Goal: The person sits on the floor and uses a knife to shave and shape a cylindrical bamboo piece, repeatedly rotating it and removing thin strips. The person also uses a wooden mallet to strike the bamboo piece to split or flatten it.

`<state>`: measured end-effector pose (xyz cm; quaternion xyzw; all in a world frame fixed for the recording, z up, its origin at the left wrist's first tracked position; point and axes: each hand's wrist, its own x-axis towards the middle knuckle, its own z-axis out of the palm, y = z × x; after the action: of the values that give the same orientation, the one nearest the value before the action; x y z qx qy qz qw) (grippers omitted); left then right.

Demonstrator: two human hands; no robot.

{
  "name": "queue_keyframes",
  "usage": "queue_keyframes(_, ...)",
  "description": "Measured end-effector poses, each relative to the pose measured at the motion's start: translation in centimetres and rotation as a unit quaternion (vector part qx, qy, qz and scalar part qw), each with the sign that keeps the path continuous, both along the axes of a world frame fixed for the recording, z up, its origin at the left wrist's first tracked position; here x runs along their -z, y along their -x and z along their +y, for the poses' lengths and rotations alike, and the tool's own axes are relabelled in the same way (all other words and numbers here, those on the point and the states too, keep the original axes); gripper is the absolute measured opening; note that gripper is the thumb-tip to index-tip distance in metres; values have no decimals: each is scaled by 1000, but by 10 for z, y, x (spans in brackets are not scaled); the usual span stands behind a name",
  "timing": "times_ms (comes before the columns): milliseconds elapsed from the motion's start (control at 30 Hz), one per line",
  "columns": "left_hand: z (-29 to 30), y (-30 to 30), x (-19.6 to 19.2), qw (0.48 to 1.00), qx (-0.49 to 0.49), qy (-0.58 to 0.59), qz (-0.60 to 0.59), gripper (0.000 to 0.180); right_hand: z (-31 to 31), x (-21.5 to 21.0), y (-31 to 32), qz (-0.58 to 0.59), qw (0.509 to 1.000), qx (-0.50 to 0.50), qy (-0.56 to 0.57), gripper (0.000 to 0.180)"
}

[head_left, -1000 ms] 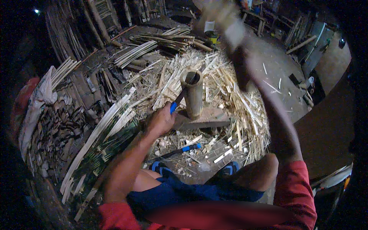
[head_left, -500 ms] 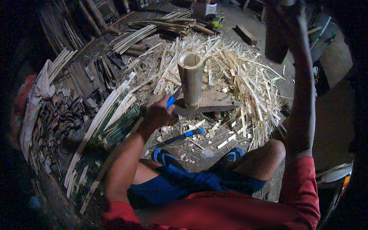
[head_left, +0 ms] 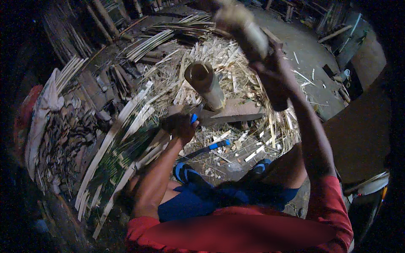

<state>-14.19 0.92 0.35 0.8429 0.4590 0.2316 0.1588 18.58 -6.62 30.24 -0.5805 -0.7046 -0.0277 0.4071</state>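
My left hand (head_left: 183, 128) is closed on the blue handle of a knife (head_left: 194, 118), low beside a bamboo tube (head_left: 213, 95). Its dark blade is mostly hard to make out. The tube stands on a wooden block (head_left: 242, 107), open end up and leaning to the left. My right hand (head_left: 272, 67), raised to the right of the tube, grips a thick, pale wooden club (head_left: 249, 36) that is smeared by motion. On the ground in front of my feet lies a second blue-handled blade (head_left: 218, 145), apart from both hands.
Wood shavings and thin strips (head_left: 236, 63) are heaped around and behind the block. Long split strips (head_left: 114, 130) lie at the left, near a pile of dark chips (head_left: 67, 130). Bundled slats (head_left: 149, 44) lie farther back. A dark panel (head_left: 358, 135) stands at the right.
My right hand has swung down and to the left from high up, bringing the club into view. The bamboo tube now leans to the left. My left hand stays beside its foot with the knife.
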Motion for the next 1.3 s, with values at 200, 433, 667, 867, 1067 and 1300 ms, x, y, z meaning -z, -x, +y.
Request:
queue_keyframes(200, 45, 13, -14, 986, 84, 142, 15, 49, 21, -86, -52, 71, 979, 94, -168, 88)
queue_keyframes(433, 47, 11, 31, 992, 112, 49, -13, 55, 9, 208, -55, -27, 918, 146, 368, 95)
queue_keyframes(667, 65, -44, 13, 971, 65, 181, 139, 50, -2, 193, -177, 71, 930, 221, 286, 103)
queue_keyframes(867, 50, -107, -34, 972, 54, 229, -21, 52, -23, 239, -186, 62, 882, 266, 384, 112)
queue_keyframes(1067, -17, -128, -24, 975, 39, 211, -50, 55, -101, 324, -135, 43, 853, 365, 371, 86)
queue_keyframes(1300, -73, -170, 1, 915, 186, 280, -223, 56, -86, 295, -7, 418, 865, 159, 226, 48)
